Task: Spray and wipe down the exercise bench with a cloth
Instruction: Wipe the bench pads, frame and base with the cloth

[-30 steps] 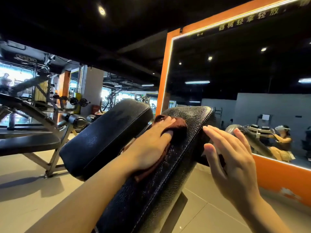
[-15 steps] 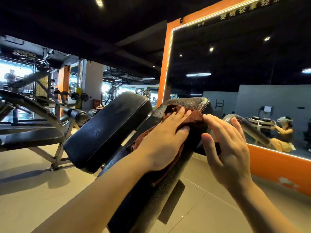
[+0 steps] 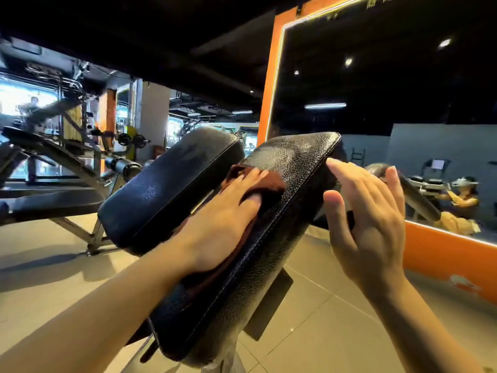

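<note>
- Step in hand: wiping the padded top of the exercise bench (image 3: 282, 211). The brown cloth (image 3: 265, 184) lies flat on the black pad, near the middle of its width and toward its far end.
- Method advised: keep the palm flat and the pressure even, and work in overlapping strokes along the pad's length, carrying each stroke out to the stitched seam at the 3 o'clock edge. In the inspector's judgement the glossy patch beyond the cloth, toward 12 o'clock, may be damp and wants covering next.
- Left hand (image 3: 226, 224): grip spread wide, fingers straight and pressing down on the cloth; nothing is pinched or curled round.
- Right hand (image 3: 371, 211): grip likewise wide, fingers extended, at the pad's side wall at 3 o'clock. Whether the fingertips touch the edge or stand just off it cannot be told. It holds nothing.
- No spray bottle is in view.
- Surroundings: a second black pad (image 3: 166, 189) stands just beside at 9 o'clock; an orange-framed mirror (image 3: 376, 90) lies at 1 o'clock.
</note>
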A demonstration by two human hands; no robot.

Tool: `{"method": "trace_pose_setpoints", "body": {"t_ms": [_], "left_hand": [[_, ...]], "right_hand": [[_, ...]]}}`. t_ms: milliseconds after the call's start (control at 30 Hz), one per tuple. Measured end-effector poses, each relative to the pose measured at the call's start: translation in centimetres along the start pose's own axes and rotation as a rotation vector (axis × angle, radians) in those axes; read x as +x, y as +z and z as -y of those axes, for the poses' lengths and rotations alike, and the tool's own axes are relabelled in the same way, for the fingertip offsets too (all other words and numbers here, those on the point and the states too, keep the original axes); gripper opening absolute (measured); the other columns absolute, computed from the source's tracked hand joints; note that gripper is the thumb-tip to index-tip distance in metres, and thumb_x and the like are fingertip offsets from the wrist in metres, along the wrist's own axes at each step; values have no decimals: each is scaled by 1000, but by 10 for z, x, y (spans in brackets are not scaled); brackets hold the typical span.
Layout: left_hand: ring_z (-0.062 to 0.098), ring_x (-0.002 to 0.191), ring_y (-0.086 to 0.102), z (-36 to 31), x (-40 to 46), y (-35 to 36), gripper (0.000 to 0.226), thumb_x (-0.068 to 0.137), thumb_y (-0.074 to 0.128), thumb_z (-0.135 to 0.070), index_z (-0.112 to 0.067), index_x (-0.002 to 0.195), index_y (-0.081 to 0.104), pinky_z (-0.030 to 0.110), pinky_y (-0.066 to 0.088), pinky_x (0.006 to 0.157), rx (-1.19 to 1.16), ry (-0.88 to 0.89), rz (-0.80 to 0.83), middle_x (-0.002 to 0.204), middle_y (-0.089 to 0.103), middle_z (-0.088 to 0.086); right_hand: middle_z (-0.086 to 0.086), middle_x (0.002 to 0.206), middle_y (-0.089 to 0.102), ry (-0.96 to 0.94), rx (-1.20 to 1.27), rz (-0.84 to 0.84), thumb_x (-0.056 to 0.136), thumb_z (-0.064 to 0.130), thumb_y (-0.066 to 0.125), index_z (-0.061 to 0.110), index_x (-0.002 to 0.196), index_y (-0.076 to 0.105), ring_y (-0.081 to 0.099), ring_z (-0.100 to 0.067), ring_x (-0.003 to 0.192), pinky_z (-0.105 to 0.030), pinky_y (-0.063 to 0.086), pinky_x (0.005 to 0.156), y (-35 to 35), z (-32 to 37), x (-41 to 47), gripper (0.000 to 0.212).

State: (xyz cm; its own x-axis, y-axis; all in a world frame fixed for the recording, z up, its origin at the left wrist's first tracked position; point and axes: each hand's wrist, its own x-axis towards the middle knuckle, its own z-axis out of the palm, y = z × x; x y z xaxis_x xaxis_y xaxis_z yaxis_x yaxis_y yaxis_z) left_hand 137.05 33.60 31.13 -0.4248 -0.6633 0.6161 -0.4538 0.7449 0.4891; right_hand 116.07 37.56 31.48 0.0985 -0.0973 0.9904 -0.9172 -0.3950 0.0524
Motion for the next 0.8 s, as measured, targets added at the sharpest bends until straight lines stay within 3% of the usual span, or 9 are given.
{"method": "trace_pose_setpoints", "body": {"t_ms": [100,200,300,400,533,633,700,800], "left_hand": [[5,145,18,-41,62,0,66,92,25,-47,-22,154,23,36,12,121,-118,74,10,158,26,-7],[11,142,28,-42,110,5,75,84,26,-54,-21,151,31,40,19,119,-138,80,12,154,36,-2],[15,135,39,-41,121,3,73,84,28,-59,-21,145,39,42,26,116,-157,84,16,145,46,0],[17,133,40,-37,99,1,50,98,31,-41,-20,142,41,36,26,114,-175,83,13,143,47,2],[7,142,27,-9,41,-3,66,89,28,-50,-29,152,26,37,17,120,-168,-6,-31,154,33,-7],[8,143,26,15,-6,-11,65,89,27,-54,-36,152,23,39,16,121,-141,-129,-53,155,31,-10],[9,145,21,23,-21,-14,52,101,29,-47,-37,152,21,38,12,122,-144,-182,-89,158,25,-9],[7,148,8,15,-8,-10,49,106,26,-29,-22,153,16,30,3,121,-69,-193,-124,161,12,-7]], "right_hand": [[0,139,54,66,10,2,100,50,30,19,132,58,42,-20,137,-60,10,116,1,-2,-2,53],[1,138,56,70,27,-4,99,46,33,20,132,58,44,-17,134,-63,21,113,3,-6,-3,49],[0,133,60,60,69,-3,99,39,36,17,129,60,50,-14,128,-61,34,105,2,-10,0,45],[-1,129,62,50,63,-2,99,38,37,15,127,62,51,-14,125,-59,39,100,0,-10,-2,44],[-3,127,64,24,41,-16,98,36,39,13,125,64,52,-16,122,-56,37,101,0,-5,-6,43],[-5,126,65,57,30,-15,98,35,39,12,125,64,54,-18,119,-54,37,100,-2,-2,-5,44],[-4,126,65,76,37,2,98,37,38,13,125,64,54,-17,118,-53,36,101,-2,1,-4,45],[-4,122,66,75,25,9,98,38,38,13,124,64,53,-16,116,-49,34,102,-2,3,-5,45]]}}
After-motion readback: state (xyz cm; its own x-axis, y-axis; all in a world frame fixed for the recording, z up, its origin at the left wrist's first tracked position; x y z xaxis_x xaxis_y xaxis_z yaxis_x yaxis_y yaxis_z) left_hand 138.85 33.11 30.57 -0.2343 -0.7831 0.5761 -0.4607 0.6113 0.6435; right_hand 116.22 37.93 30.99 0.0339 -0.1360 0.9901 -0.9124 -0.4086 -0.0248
